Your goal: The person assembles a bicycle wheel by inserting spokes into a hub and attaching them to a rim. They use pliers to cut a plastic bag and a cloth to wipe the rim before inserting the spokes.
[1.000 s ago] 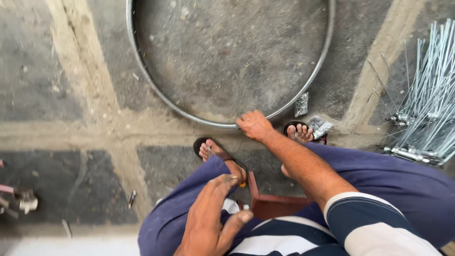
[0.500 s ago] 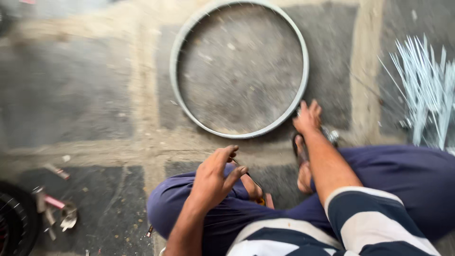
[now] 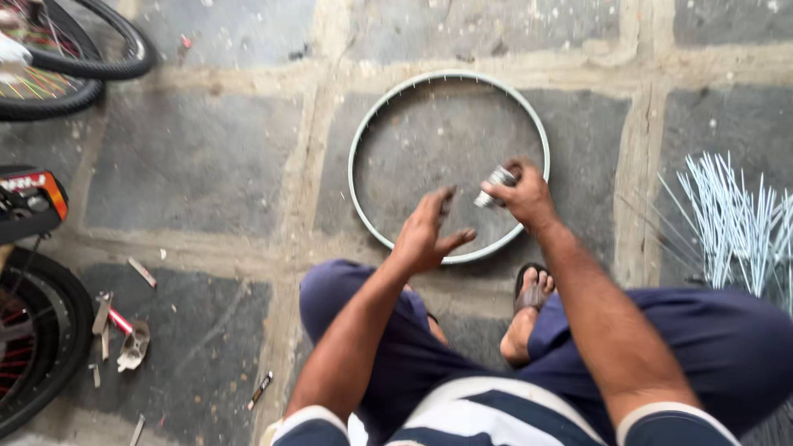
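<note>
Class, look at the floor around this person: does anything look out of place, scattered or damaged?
Yes. Small tools and bits lie scattered on the stone floor beside a bicycle wheel, not gathered up. The bare rim lies flat, and the spokes sit fanned in a loose bundle.

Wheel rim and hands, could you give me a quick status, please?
Right hand grips a small metal hub. Left hand open, empty, beside it. Wheel rim flat on the floor. Nothing in the way.

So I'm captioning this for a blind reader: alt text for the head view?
Right hand holds a small metal hub above a bare wheel rim lying on stone paving; left hand open beside it. Loose spokes lie right.
</note>
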